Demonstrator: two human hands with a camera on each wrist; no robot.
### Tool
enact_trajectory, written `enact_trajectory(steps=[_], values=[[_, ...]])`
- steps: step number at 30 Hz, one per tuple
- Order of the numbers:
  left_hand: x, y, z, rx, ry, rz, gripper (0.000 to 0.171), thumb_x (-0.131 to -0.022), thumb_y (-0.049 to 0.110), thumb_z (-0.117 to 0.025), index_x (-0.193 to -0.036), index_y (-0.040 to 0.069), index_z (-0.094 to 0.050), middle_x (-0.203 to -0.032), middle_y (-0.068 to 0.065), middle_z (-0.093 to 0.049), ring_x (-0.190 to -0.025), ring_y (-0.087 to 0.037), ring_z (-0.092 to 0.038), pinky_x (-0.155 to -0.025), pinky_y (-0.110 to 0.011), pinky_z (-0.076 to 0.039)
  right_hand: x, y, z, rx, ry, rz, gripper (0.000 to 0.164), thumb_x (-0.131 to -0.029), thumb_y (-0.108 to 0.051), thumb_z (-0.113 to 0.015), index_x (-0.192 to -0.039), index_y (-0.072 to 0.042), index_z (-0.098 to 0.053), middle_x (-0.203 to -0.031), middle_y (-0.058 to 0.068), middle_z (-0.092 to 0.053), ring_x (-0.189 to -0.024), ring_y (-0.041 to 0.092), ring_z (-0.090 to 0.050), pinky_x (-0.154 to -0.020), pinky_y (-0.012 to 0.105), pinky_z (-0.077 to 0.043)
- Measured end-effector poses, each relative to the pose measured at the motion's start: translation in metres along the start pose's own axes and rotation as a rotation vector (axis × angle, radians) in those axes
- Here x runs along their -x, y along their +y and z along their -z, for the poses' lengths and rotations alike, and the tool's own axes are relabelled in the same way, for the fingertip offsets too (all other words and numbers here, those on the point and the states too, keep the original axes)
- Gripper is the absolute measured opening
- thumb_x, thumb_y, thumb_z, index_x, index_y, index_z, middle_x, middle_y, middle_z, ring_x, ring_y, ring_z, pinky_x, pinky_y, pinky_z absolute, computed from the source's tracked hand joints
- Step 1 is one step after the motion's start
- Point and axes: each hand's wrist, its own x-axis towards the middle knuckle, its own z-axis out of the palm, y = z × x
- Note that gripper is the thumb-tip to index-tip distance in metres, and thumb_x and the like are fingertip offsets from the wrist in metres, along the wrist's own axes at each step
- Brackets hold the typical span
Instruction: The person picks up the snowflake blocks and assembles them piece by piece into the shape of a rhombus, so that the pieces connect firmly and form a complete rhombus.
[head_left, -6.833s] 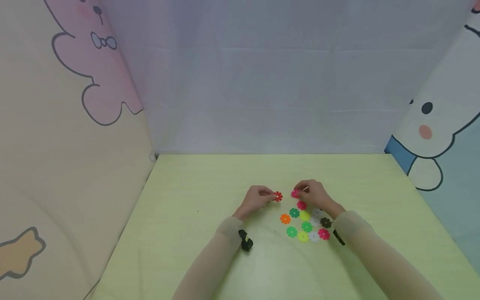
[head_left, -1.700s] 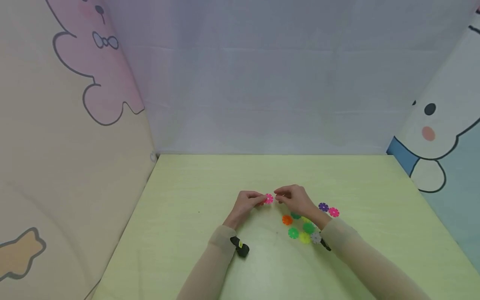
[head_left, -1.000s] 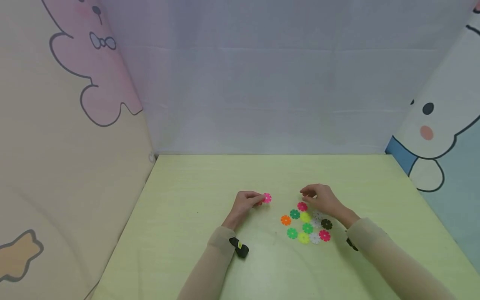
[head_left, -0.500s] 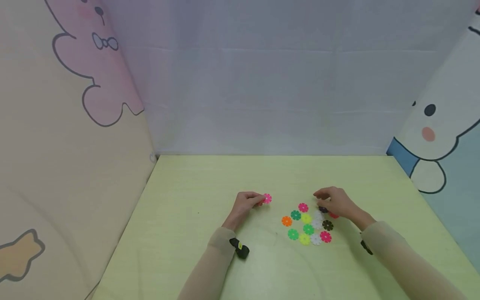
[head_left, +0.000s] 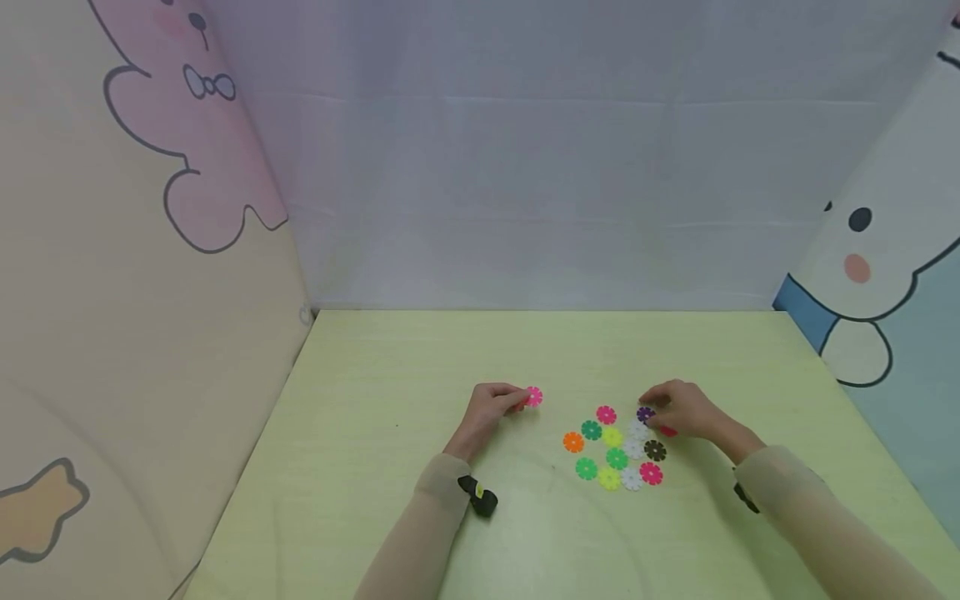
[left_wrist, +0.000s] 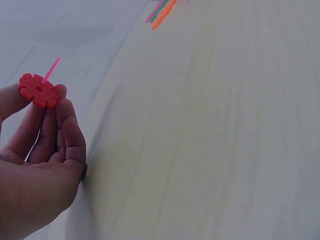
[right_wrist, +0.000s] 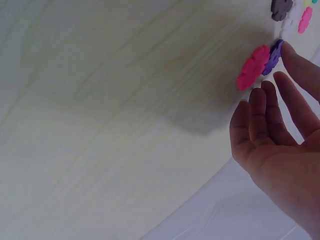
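Note:
In the left wrist view my left hand (left_wrist: 42, 150) pinches a red interlocking disc (left_wrist: 39, 90), notched round its rim. A pink disc (left_wrist: 51, 70), seen edge-on, is slotted into it. From the head view the left hand (head_left: 489, 410) is raised left of the loose discs, the pink disc (head_left: 534, 396) facing up. My right hand (head_left: 686, 408) is at the purple disc (head_left: 645, 414), thumb and index finger at its edges. The right wrist view shows this purple disc (right_wrist: 272, 57) beside a pink-red disc (right_wrist: 253, 67), with the right hand (right_wrist: 280, 120) partly cut off.
Loose discs lie flat between the hands: orange (head_left: 573, 442), dark green (head_left: 591, 430), light green (head_left: 587, 468), yellow (head_left: 610, 477), white (head_left: 632, 478), black (head_left: 656, 450) and pink-red (head_left: 651, 473). The pale table (head_left: 390, 500) meets a curtain (head_left: 480, 208) at its back edge.
Earlier the right hand brought a pink disc to the red one, then left it in the left hand. It has since moved right and down to the purple disc. The left hand has stayed nearly still lately.

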Motion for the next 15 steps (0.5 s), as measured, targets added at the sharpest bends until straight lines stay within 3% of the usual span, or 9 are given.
enact_trajectory(steps=[15], values=[[0.0002, -0.0006, 0.0020, -0.020, 0.002, 0.007, 0.023, -0.084, 0.028, -0.075, -0.082, 0.006, -0.074, -0.074, -0.005, -0.064, -0.072, -0.016, -0.056, -0.069, -0.029, -0.047, -0.0086, 0.0054, 0.0001, -0.036, -0.029, -0.060, 0.024, -0.077, -0.012, -0.080, -0.096, -0.002, -0.068, -0.091, 0.005, -0.062, -0.083, 0.023, -0.054, -0.077, 0.044, -0.047]])
